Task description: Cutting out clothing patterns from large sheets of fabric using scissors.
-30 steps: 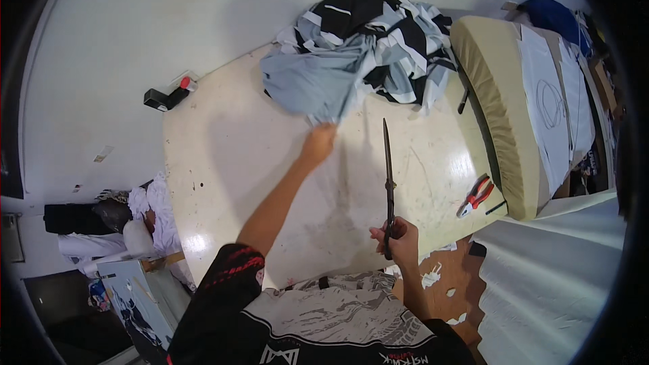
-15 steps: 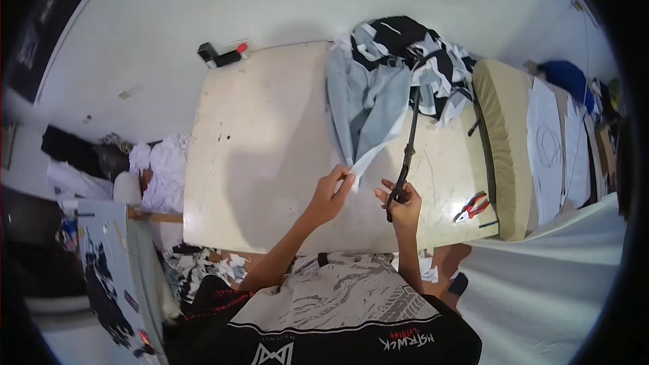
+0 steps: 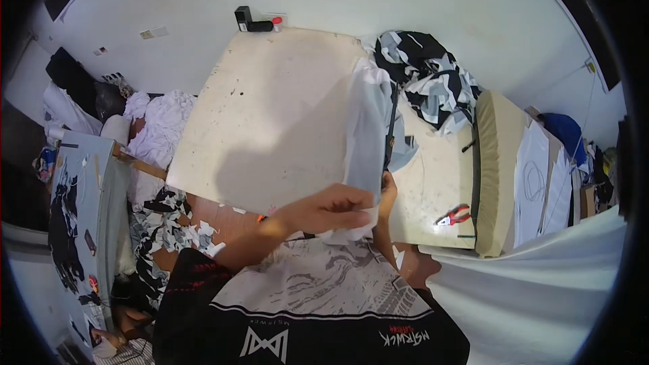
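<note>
- Step in hand looks to be cutting along 1 grey-and-white cloth panel (image 3: 364, 135); the next move calls for a taut edge and fingers clear of the blades.
- Left hand (image 3: 343, 208): thumb and fingers closed in a pinch on the panel's near end.
- From there the panel stretches away over 1 table (image 3: 284, 128).
- Right hand (image 3: 387, 189): has hold of 1 pair of black scissors (image 3: 390, 139) at the handle end; partly hidden, so I cannot tell its exact finger bend.
- Farther right: 1 heap of black, grey and white cloth (image 3: 433, 81), then 1 pair of red-handled pliers (image 3: 456, 216).
</note>
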The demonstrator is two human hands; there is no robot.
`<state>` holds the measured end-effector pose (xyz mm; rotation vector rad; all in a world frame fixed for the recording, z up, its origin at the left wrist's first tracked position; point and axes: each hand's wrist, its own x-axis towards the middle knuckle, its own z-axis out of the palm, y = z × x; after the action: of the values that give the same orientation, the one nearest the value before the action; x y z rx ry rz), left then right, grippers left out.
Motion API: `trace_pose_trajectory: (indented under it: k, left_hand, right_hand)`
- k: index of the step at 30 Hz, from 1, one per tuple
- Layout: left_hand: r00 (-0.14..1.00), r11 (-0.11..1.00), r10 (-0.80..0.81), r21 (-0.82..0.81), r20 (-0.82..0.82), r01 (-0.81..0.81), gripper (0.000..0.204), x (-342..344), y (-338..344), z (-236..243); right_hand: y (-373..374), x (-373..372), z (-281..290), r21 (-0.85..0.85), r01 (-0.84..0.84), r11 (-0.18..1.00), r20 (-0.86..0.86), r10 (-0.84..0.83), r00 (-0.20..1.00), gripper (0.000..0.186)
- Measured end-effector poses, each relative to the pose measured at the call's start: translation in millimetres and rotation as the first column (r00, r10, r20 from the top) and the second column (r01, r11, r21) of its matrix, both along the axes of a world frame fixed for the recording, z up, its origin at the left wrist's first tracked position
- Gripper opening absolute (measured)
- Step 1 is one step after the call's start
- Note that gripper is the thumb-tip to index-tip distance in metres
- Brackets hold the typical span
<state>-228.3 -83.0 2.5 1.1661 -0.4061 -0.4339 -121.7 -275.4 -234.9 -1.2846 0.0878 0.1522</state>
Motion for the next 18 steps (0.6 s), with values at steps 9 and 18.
trace_pose_trajectory:
  k: [9,18]
  left_hand:
    - [0.907,0.888,-0.24,-0.299,0.344,0.349,0.029,-28,-12,58]
    - [0.892,0.826,0.064,-0.525,0.447,0.204,0.039,-65,41,65]
  right_hand:
    - [-17,34,-24,-0.127,0.508,0.852,0.221,-0.475,0.852,0.019]
    - [-118,60,43,-0.393,0.433,0.811,0.48,-0.221,0.849,0.03]
